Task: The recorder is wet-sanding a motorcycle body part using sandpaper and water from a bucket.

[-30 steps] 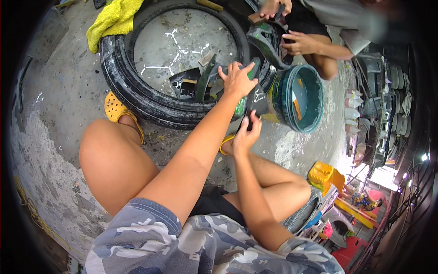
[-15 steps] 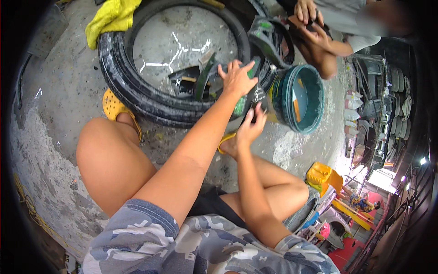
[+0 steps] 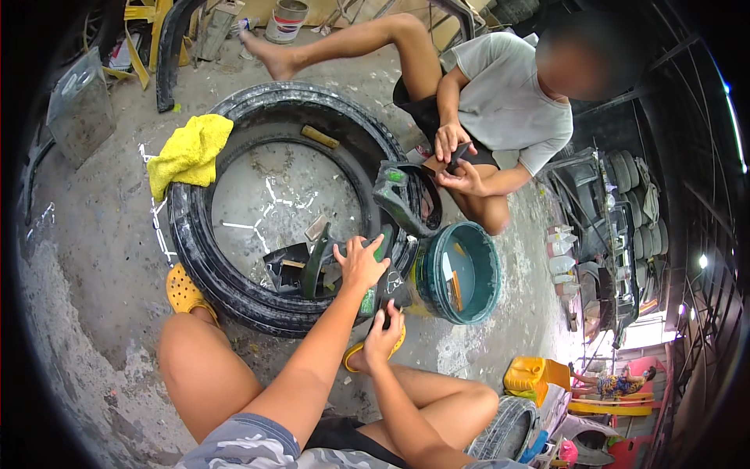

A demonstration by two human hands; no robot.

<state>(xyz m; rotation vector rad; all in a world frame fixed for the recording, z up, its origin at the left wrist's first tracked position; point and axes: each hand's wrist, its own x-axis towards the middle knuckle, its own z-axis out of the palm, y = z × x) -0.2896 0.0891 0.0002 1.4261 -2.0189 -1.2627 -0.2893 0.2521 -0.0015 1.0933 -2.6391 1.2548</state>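
A curved black plastic part with green patches (image 3: 319,270) rests on the near right side of a large black tire (image 3: 234,301). My left hand (image 3: 362,267) lies over this part, fingers spread, pressing on its upper face. Close by, my right hand (image 3: 381,338) is at the part's near right end, fingers bent around a small dark piece (image 3: 386,317) whose kind I cannot make out. White marks show on the dark surface just above my right fingers. A second black and green plastic piece (image 3: 406,199) leans at the tire's right side.
Right of the tire stands a teal bucket (image 3: 492,289) with liquid and flat pieces inside. A yellow cloth (image 3: 187,156) hangs over the tire's left rim. Across from me a seated co-worker (image 3: 508,109) holds a dark piece and a brown block (image 3: 434,165). A yellow jug (image 3: 531,379) stands at lower right.
The view has tilted up, bringing more of the co-worker and the far floor into sight. My left hand stays on the part; my right hand keeps its closed hold beside it.
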